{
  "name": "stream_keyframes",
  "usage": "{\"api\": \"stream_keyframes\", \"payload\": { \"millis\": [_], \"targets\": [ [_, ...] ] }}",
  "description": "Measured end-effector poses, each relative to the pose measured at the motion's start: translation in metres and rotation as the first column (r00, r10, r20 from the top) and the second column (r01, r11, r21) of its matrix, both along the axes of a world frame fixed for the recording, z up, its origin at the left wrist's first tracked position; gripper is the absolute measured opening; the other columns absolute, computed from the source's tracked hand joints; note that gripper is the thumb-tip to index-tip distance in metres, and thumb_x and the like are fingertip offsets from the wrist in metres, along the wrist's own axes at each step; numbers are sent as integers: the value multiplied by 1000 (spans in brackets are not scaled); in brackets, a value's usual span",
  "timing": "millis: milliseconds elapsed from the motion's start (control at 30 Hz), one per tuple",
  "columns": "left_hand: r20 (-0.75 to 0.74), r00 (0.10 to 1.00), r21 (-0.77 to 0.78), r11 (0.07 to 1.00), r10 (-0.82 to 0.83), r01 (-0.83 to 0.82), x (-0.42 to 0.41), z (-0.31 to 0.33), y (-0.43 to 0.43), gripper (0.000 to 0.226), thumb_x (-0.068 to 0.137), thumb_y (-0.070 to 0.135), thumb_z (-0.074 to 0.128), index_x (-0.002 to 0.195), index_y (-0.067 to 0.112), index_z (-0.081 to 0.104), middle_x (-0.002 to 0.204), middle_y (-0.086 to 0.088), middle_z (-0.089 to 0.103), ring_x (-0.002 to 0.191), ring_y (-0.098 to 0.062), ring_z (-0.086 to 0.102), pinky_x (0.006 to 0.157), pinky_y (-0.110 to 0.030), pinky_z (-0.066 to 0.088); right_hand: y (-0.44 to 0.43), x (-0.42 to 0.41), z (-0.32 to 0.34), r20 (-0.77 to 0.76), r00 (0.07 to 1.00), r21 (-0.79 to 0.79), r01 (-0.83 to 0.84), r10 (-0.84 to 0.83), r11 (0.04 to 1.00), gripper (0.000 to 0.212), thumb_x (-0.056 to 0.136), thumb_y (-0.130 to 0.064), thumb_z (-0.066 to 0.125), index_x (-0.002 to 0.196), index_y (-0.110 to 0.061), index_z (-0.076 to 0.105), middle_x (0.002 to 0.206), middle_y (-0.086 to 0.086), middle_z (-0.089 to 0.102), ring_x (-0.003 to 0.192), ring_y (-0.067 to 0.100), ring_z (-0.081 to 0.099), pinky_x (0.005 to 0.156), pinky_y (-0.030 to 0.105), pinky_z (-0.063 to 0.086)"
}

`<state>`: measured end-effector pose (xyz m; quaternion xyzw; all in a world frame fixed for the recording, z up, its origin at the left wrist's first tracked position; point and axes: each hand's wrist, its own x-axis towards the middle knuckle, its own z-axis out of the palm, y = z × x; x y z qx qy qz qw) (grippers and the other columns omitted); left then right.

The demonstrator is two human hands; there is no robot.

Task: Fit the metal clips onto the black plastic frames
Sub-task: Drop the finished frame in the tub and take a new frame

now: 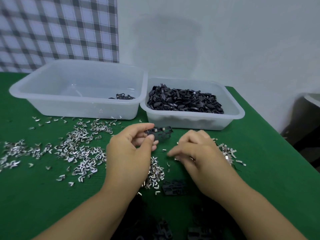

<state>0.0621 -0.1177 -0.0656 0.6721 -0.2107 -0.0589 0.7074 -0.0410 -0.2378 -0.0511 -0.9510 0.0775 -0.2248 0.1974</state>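
Left grip [129, 149] pinches slotted black frame [160, 133] | right grip [195, 153] blurred, state unclear | bent shiny clips [81, 149] scattered

A black frame [160, 133] in left grip [129, 153], right grip [199, 153] over loose clips [81, 149].

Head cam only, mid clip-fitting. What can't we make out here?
Head view only:
1. Right hand: motion blur. It is unclear whether it pinches one of the clips.
2. Held frame in left hand: fingers cover its left end, and the filled slots are too small to count.
3. Left bin: the translucent near wall hides most of its floor.
4. Loose frames at the bottom edge: blurred, cut off, partly behind the forearms.
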Motion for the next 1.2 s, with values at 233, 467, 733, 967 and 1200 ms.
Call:
{"api": "stream_keyframes", "payload": {
  "millis": [233,467,733,967,1200],
  "targets": [
    [-16,1000,3,1000,-22,22,-1,-1,-2,35,83,-5,63,86,29,70,66,16,69,67,-9,72,68,-22,58,1,4,-3,-124,988,-69,-103,94,992,17,83,-17,67,95,-27,74,80,-2,53,82,21,44,73,39,40],
    [-26,999,-3,999,-36,36,-3,0,-1,32,82,-4,65,87,27,70,67,14,69,66,-10,72,69,-21,58,-2,4,-5,-118,989,-74,-98,89,992,15,79,-19,70,93,-24,73,84,-7,53,85,19,45,77,39,41],
    [-27,999,7,999,-37,37,-2,-2,-1,30,82,-3,67,87,27,71,69,13,70,66,-10,72,69,-23,59,3,8,-6,-148,980,-57,-140,130,989,14,80,-21,70,94,-23,74,82,-4,56,84,20,46,77,34,39],
    [-49,998,-25,999,-39,38,-3,-1,-2,31,80,-4,67,89,26,69,70,4,70,66,-12,73,66,-21,58,7,7,-3,-216,969,-61,-138,122,989,6,90,-24,55,90,-24,62,91,-9,51,89,12,37,85,30,35],
    [-72,995,-29,997,-67,65,-3,1,-1,29,80,-3,68,92,24,67,74,-2,72,66,-12,73,63,-17,56,4,2,0,-55,998,116,-36,42,993,8,90,-18,54,88,-26,56,80,-12,56,82,7,48,72,22,37]
  ]
}}
